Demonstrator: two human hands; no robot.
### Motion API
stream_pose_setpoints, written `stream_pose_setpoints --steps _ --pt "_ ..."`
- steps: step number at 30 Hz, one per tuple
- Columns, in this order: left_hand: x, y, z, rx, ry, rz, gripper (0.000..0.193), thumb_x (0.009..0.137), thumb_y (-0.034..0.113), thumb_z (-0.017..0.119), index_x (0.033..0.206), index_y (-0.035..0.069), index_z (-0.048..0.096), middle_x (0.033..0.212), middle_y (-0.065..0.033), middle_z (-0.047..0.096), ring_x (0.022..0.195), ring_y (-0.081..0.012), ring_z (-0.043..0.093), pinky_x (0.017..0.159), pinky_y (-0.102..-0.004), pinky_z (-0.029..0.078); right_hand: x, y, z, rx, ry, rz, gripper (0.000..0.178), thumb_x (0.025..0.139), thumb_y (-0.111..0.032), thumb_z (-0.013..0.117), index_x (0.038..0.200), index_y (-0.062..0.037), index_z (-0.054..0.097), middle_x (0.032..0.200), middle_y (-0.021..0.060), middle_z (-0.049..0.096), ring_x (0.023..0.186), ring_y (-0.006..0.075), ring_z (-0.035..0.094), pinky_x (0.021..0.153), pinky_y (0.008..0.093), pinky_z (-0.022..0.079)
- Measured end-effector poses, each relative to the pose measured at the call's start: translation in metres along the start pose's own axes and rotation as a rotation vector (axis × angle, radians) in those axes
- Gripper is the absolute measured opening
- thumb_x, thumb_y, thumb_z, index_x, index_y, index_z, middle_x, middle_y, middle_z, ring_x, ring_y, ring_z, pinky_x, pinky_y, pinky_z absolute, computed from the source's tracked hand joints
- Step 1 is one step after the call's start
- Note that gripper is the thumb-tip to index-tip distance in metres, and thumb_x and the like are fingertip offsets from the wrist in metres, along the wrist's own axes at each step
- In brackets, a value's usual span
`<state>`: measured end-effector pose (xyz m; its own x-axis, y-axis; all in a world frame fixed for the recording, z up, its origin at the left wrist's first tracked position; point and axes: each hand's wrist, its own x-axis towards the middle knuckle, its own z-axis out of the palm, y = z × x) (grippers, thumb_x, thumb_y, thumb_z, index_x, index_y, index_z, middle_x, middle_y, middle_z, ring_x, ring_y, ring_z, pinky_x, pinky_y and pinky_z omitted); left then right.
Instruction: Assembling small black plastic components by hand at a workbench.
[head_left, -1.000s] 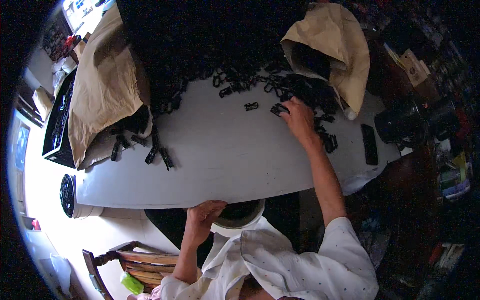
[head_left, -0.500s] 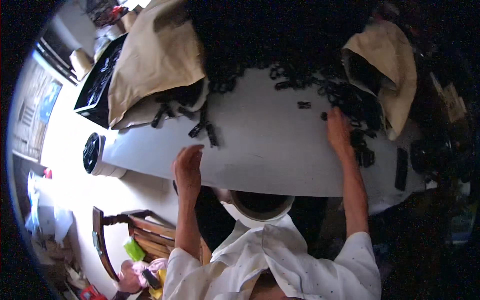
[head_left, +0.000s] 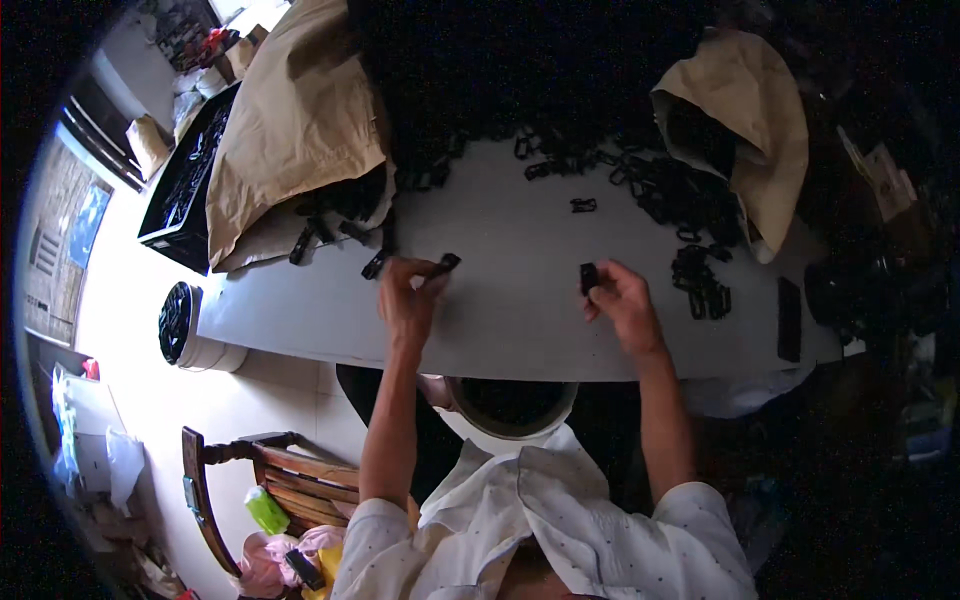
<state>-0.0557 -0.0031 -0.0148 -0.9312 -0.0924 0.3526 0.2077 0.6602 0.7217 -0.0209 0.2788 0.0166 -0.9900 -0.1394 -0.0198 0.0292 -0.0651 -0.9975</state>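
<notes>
My left hand (head_left: 404, 308) is closed, pinching a small black plastic buckle piece (head_left: 447, 264) that sticks out past the fingertips. To its right, my right hand (head_left: 628, 308) grips another black buckle piece (head_left: 588, 277), held upright between thumb and fingers. Both hands are over the grey tabletop (head_left: 500, 330), a short gap between them. Just beyond my left hand, a few black pieces (head_left: 376, 262) spill from a tan sack (head_left: 300, 120). A heap of frame-like black pieces (head_left: 665, 195) spreads at the right, and a single one (head_left: 583, 205) lies apart.
Another tan sack (head_left: 780, 130) stands open at the far right. A black crate (head_left: 185, 190) and a white bucket (head_left: 215, 345), both with dark pieces inside, are on the left. Below the table's near edge is a round container (head_left: 565, 410); a wooden chair (head_left: 310, 480) stands at lower left.
My right hand has drawn back from the heap toward the middle with a buckle piece. My left hand has moved slightly forward and right, and now shows a piece in its fingers.
</notes>
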Motion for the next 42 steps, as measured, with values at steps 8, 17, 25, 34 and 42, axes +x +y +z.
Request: stream_pose_setpoints --steps 8,17,25,34,42 --pt "-0.051 0.053 0.027 -1.287 -0.488 -0.538 0.023 0.078 0.004 0.061 0.101 0.006 0.056 0.089 -0.0046 0.059 0.082 -0.0149 0.056 0.070 -0.0271 0.047 -0.023 -0.015 0.044 -0.296 -0.059 -0.067 0.018 0.079 0.001 0.055 0.097 0.0018 0.049 0.084 0.0068 0.050 0.061 0.0113 0.051 0.050 0.0239 0.045" --pt "-0.057 0.074 0.022 -1.280 -0.480 -0.393 0.023 0.081 0.014 0.062 0.100 0.001 0.055 0.088 -0.0057 0.059 0.081 -0.0141 0.056 0.073 -0.0270 0.046 -0.035 -0.009 0.053 -0.657 -0.023 -0.327 0.024 0.073 0.004 0.058 0.096 0.0020 0.050 0.087 0.0135 0.049 0.082 0.0280 0.054 0.070 0.0360 0.044" --pt "-0.062 0.075 0.013 -1.122 -0.449 -0.405 0.024 0.078 0.008 0.061 0.101 0.000 0.056 0.091 -0.0079 0.061 0.081 -0.0162 0.058 0.074 -0.0292 0.047 -0.037 -0.016 0.053 -0.685 -0.050 -0.321 0.023 0.074 0.003 0.058 0.096 0.0025 0.049 0.090 0.0137 0.050 0.082 0.0307 0.055 0.068 0.0365 0.045" --pt "-0.064 0.082 0.006 -1.054 -0.416 -0.360 0.027 0.077 0.004 0.061 0.102 -0.001 0.056 0.092 -0.0098 0.061 0.085 -0.0184 0.059 0.077 -0.0303 0.049 -0.044 -0.010 0.060 -0.991 -0.056 -0.435 0.030 0.070 0.005 0.062 0.097 0.0032 0.050 0.094 0.0150 0.049 0.082 0.0321 0.058 0.066 0.0388 0.049" --pt "-0.071 0.089 0.013 -0.799 -0.376 -0.378 0.023 0.083 0.008 0.056 0.102 -0.005 0.057 0.094 -0.0130 0.062 0.086 -0.0200 0.060 0.075 -0.0295 0.049 -0.047 -0.009 0.065 -1.147 -0.078 -0.502 0.018 0.073 0.004 0.057 0.090 0.0041 0.050 0.090 0.0142 0.050 0.076 0.0308 0.058 0.061 0.0370 0.050"
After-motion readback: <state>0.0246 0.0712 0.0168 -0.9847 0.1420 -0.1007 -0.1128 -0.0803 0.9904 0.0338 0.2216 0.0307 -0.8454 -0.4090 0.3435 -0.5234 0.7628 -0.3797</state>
